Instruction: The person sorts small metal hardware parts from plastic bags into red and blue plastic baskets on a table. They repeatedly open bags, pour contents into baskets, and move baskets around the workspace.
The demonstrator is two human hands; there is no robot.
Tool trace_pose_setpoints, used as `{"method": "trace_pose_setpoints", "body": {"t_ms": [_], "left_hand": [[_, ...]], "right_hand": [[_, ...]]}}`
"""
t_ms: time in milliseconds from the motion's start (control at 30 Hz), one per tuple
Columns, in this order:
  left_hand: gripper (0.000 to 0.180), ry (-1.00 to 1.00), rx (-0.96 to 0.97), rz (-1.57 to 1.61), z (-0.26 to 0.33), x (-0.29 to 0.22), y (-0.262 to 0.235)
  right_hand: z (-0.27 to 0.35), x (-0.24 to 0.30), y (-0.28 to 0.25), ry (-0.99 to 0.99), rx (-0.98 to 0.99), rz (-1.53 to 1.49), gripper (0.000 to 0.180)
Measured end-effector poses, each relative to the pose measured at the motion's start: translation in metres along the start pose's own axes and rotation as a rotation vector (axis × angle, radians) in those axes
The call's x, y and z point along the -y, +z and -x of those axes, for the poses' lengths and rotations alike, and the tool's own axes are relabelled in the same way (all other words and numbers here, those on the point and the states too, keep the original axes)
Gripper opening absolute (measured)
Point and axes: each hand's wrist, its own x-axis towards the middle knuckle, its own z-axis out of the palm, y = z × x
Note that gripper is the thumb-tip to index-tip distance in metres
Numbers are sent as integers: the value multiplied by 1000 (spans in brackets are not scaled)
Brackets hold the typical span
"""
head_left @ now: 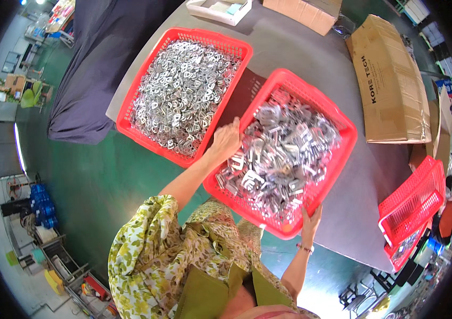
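A red plastic basket point(347, 141) holding a heap of shiny metal buckles point(289, 149) is tilted in front of me over the table's near edge. My left hand point(227, 139) grips its left rim, fingers curled over the edge. On the opposite near corner, my right hand point(311, 222) holds the basket from the side, its fingers partly hidden beneath. To the left, a second red basket point(126, 118) sits on the table, filled with small silver metal pieces point(183, 90). My left wrist passes close to that basket's near right corner.
The grey table point(289, 50) has a cardboard box point(391, 80) at its right and another box point(311, 13) at the back beside a white tray point(220, 10). Stacked red baskets point(412, 202) stand at the far right. Dark cloth point(103, 64) hangs at the left.
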Motion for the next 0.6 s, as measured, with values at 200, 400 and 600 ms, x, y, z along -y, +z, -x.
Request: {"method": "trace_pose_setpoints", "body": {"t_ms": [200, 400, 600], "left_hand": [[45, 222, -129, -447, 19, -20, -13], [46, 428, 30, -204, 125, 7, -18], [48, 705, 87, -223, 160, 33, 6]], "right_hand": [[-42, 23, 34, -22, 20, -186, 43], [-51, 38, 37, 33, 37, -221, 39], [-69, 14, 45, -13, -68, 33, 31]]}}
